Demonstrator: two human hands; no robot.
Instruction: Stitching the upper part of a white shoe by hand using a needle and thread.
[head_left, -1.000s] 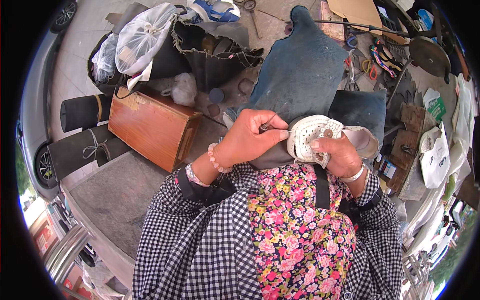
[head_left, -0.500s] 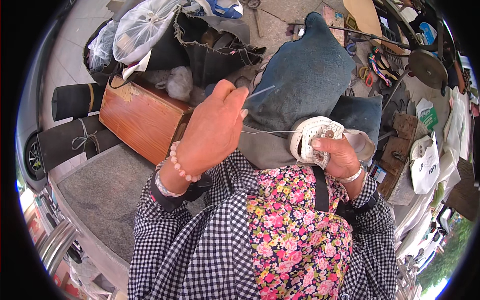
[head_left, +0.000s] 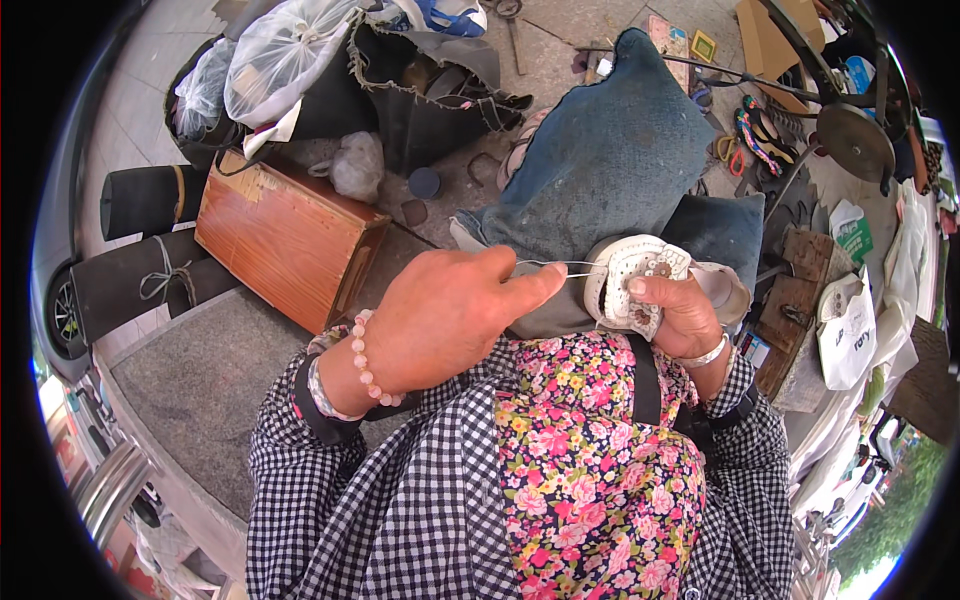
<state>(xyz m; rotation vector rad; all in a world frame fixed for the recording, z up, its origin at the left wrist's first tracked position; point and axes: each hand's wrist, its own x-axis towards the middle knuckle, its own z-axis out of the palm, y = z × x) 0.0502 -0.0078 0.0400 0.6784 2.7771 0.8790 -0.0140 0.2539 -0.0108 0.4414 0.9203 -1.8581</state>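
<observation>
My right hand (head_left: 682, 318) grips a white perforated shoe (head_left: 628, 254) with brown flower-like decorations, its thumb pressed on the upper. Thin white thread (head_left: 584, 263) runs in two strands from the shoe's left side to my left hand (head_left: 435, 315). That hand is closed, with the index finger stretched along the thread toward the shoe. Whatever else lies inside its fingers is hidden. Behind the hands, a worn blue denim pad (head_left: 610, 150) spreads over my lap area. Another pale shoe (head_left: 722, 284) shows partly behind my right hand.
An orange-brown wooden box (head_left: 280, 240) stands at the left, near dark rolls (head_left: 150, 275). Bags (head_left: 290, 65) fill the far left. At the right are a metal machine with a round disc (head_left: 855, 143), a wooden block (head_left: 798, 285) and a white bag (head_left: 848, 325).
My left hand has come down and right, closer to the shoe. The thin rod-like tool that stuck out of it is no longer visible. My right hand and the shoe have barely moved.
</observation>
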